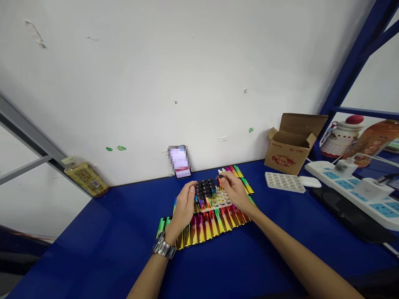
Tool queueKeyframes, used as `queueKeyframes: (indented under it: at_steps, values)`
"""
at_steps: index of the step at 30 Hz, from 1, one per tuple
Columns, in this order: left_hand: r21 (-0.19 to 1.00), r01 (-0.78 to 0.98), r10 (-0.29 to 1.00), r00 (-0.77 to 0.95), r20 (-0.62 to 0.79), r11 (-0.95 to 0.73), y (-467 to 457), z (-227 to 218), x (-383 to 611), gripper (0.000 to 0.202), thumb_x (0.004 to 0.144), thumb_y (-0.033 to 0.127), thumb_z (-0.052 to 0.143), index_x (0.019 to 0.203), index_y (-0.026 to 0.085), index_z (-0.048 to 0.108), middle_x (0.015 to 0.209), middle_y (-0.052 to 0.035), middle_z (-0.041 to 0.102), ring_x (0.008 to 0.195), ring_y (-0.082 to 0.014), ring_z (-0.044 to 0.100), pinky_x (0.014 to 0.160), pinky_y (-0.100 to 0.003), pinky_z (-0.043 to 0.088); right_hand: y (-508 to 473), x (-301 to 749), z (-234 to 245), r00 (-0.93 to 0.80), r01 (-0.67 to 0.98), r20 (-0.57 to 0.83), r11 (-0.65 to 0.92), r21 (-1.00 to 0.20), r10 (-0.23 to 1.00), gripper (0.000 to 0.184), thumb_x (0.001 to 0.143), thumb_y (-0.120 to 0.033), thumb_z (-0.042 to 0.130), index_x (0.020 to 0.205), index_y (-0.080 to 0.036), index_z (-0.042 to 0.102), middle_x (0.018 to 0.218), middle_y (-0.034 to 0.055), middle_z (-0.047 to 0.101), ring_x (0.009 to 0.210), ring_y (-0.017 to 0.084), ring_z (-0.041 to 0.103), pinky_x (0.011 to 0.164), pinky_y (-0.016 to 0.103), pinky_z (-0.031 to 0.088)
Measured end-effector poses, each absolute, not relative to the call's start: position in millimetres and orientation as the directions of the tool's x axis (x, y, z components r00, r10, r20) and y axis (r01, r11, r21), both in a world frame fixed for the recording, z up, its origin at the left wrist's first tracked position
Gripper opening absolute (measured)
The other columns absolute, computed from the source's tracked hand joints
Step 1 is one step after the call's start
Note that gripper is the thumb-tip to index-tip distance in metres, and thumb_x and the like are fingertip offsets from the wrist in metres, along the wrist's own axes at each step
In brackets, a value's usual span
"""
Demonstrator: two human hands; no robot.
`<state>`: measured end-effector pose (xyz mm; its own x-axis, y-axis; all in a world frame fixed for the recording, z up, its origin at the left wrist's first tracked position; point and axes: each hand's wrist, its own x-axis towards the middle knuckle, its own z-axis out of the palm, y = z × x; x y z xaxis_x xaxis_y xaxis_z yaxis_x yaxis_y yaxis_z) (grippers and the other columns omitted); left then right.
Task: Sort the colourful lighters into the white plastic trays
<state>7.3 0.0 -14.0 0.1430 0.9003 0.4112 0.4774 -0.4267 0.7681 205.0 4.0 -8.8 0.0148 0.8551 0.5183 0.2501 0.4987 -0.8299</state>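
A white tray (222,201) with rows of oval holes sits on the blue table, and several black-topped, shiny rainbow lighters (204,187) stand upright in its left part. Along the tray's left side, my left hand (184,204) is closed against its edge and the outer lighters; its fingertips are partly hidden. My right hand (233,189) pinches one orange-red lighter (220,182) with a black top at the tray's far right. Under and in front of the tray, more metallic lighters (215,224) lie flat side by side.
More lighters (246,185) lie behind my right hand. A phone (181,162) leans on the wall. To the right are an open cardboard box (283,151), a second white tray (284,182), a white case (310,182) and a power strip (352,187). A bottle (85,176) leans at left.
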Motion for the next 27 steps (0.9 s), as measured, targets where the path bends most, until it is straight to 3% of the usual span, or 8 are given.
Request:
queueKeyframes:
  at_steps: [3, 7, 14, 19, 22, 24, 27]
  values:
    - [0.764, 0.487, 0.902, 0.142, 0.408, -0.423, -0.3, -13.4, 7.4, 0.040, 0.096, 0.042, 0.031, 0.116, 0.019, 0.055, 0.114, -0.0080, 0.064, 0.106, -0.0210, 0.060, 0.093, -0.036, 0.045, 3.6, 210.1, -11.0, -0.073, 0.240, 0.533, 0.533, -0.811, 0.843, 0.028, 0.089, -0.044, 0.047, 0.080, -0.022, 0.060, 0.066, 0.0030, 0.059, 0.059, 0.018, 0.055, 0.054, 0.030, 0.042]
    - [0.764, 0.479, 0.897, 0.146, 0.417, -0.433, -0.2, -13.8, 7.1, 0.039, 0.096, 0.041, 0.031, 0.116, 0.019, 0.055, 0.115, -0.0082, 0.064, 0.108, -0.0208, 0.059, 0.094, -0.035, 0.045, 0.5, 213.8, -12.9, -0.231, 0.364, 0.573, 0.617, -0.698, 0.786, 0.033, 0.092, -0.036, 0.045, 0.066, -0.021, 0.058, 0.057, 0.0020, 0.061, 0.053, 0.016, 0.056, 0.054, 0.029, 0.039]
    - [0.763, 0.487, 0.901, 0.142, 0.410, -0.424, 0.0, -14.4, 7.1, 0.041, 0.096, 0.043, 0.030, 0.117, 0.018, 0.055, 0.115, -0.0085, 0.064, 0.109, -0.0215, 0.059, 0.094, -0.037, 0.045, 4.2, 219.3, -20.5, -0.400, 0.583, 0.648, 0.725, -0.366, 0.648, 0.041, 0.097, -0.033, 0.034, 0.063, -0.018, 0.051, 0.057, 0.0022, 0.053, 0.051, 0.013, 0.043, 0.051, 0.026, 0.028]
    - [0.763, 0.486, 0.900, 0.142, 0.412, -0.426, 0.1, -13.8, 7.3, 0.041, 0.096, 0.043, 0.030, 0.116, 0.018, 0.056, 0.115, -0.0081, 0.064, 0.108, -0.0210, 0.059, 0.093, -0.036, 0.045, 1.8, 218.4, -16.9, -0.444, 0.635, 0.605, 0.708, -0.307, 0.661, 0.045, 0.098, -0.037, 0.029, 0.066, -0.018, 0.053, 0.062, 0.0032, 0.053, 0.053, 0.013, 0.042, 0.052, 0.027, 0.025]
    - [0.765, 0.486, 0.902, 0.148, 0.405, -0.423, -0.2, -13.7, 7.1, 0.041, 0.097, 0.043, 0.029, 0.117, 0.018, 0.055, 0.115, -0.0081, 0.064, 0.107, -0.0205, 0.059, 0.093, -0.035, 0.045, 4.3, 219.2, -12.0, -0.317, 0.669, 0.568, 0.604, -0.434, 0.759, 0.052, 0.099, -0.037, 0.025, 0.056, -0.019, 0.048, 0.053, 0.0009, 0.048, 0.048, 0.012, 0.041, 0.052, 0.027, 0.025]
    - [0.762, 0.491, 0.903, 0.150, 0.403, -0.422, -0.5, -13.8, 6.9, 0.041, 0.097, 0.043, 0.029, 0.117, 0.019, 0.055, 0.115, -0.0082, 0.064, 0.107, -0.0205, 0.059, 0.093, -0.036, 0.045, 11.9, 220.4, -9.8, -0.157, 0.740, 0.527, 0.453, -0.498, 0.835, 0.052, 0.098, -0.035, 0.023, 0.056, -0.019, 0.049, 0.050, 0.0014, 0.048, 0.048, 0.013, 0.043, 0.052, 0.028, 0.025]
    - [0.758, 0.496, 0.902, 0.155, 0.403, -0.424, -0.9, -13.8, 6.6, 0.041, 0.097, 0.043, 0.029, 0.118, 0.019, 0.055, 0.116, -0.0085, 0.063, 0.108, -0.0209, 0.058, 0.094, -0.036, 0.044, 30.0, 220.2, -9.3, -0.007, 0.874, 0.405, 0.203, -0.441, 0.914, 0.041, 0.095, -0.030, 0.032, 0.065, -0.017, 0.058, 0.059, 0.0057, 0.058, 0.056, 0.017, 0.049, 0.055, 0.029, 0.027]
